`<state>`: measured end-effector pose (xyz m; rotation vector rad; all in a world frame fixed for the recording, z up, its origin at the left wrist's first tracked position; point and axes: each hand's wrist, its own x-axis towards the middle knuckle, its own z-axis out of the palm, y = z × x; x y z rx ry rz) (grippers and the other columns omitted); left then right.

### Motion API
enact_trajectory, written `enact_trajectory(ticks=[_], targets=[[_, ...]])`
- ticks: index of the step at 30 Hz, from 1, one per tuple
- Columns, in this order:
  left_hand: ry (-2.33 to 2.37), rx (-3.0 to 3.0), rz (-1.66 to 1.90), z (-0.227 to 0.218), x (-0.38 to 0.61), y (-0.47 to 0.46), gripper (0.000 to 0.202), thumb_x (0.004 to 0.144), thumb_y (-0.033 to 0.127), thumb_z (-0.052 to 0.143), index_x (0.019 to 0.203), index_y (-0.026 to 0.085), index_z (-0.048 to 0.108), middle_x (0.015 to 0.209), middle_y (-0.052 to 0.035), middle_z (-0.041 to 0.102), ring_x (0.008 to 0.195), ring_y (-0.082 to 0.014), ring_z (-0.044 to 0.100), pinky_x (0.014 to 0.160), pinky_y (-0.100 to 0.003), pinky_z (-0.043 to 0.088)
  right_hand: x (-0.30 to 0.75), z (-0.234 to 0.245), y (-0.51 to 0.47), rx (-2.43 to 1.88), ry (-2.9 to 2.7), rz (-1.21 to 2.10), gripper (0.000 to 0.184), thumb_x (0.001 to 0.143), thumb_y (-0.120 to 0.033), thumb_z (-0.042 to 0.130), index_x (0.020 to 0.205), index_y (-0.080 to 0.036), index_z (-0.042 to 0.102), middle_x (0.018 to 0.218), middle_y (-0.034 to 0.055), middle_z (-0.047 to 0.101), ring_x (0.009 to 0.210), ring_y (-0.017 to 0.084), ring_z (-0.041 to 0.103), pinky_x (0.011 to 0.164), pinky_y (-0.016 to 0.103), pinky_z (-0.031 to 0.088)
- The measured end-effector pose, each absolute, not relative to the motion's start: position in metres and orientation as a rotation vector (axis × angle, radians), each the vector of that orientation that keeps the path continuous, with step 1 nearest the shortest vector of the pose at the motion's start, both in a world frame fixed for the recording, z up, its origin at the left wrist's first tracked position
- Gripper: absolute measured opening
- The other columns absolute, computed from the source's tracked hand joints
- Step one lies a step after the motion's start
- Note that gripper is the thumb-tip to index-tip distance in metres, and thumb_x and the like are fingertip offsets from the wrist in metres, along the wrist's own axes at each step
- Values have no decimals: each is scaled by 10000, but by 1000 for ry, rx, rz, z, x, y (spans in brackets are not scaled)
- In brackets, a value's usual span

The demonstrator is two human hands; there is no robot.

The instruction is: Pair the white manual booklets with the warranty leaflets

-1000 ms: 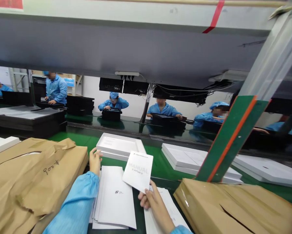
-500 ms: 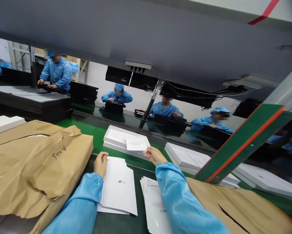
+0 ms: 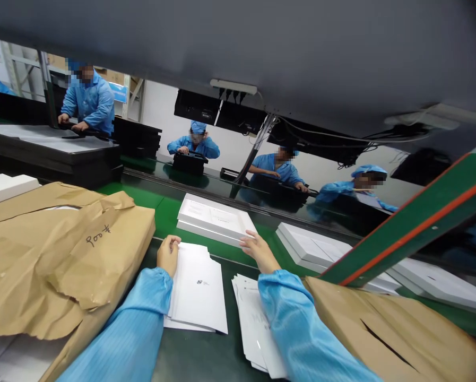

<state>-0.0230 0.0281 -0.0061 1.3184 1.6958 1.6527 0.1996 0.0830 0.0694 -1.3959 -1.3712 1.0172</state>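
My left hand [image 3: 169,255], fingers curled, rests at the upper left corner of a stack of white booklets [image 3: 198,297]. The top booklet bears a small dark logo. Whatever its fingertips grip is hidden. Farther forward, my right hand [image 3: 259,252] is open with its fingers apart, at the near right corner of a shallow white box [image 3: 206,233]. Printed white papers lie in the box. Below my right forearm is a second pile of white sheets [image 3: 250,323], partly covered by the blue sleeve.
Torn brown paper packages [image 3: 102,265] flank the papers on the left and right. More white boxes [image 3: 313,246] stand along the green conveyor belt [image 3: 146,200]. A slanted green post [image 3: 413,228] rises at the right. A grey shelf [image 3: 238,48] hangs overhead. Co-workers in blue sit and stand beyond.
My right hand has let go of the white card it held over the box, and its fingers have spread. The left hand stays at the booklets. The camera view has shifted slightly.
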Motion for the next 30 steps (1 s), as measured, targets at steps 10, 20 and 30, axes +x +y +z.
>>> enact_trajectory(ticks=[10,20,30], targets=[[2085,1593,1214,-2,-14,9,247,632,237,490,878,250,503,965,-38,474,973,-219,364,817,-401,241,178,22,-8,-1539,-2105,389,377,667,-220,433,1044,-218,435,808,33,576,818,212,490,737,393,359],[2175,1890,1184,2,-5,0,307,674,236,464,981,239,451,1028,-50,432,1003,-210,336,842,-395,227,156,30,-30,-1053,-1423,1214,561,671,-236,469,1159,-210,194,763,7,508,674,148,523,649,325,416],[1272,2246,1216,37,32,-29,495,729,352,388,1187,191,292,1259,-68,298,1150,-186,244,933,-331,199,177,68,-38,-849,-1255,772,474,711,-215,469,1134,-268,264,800,7,463,758,131,515,683,281,436]])
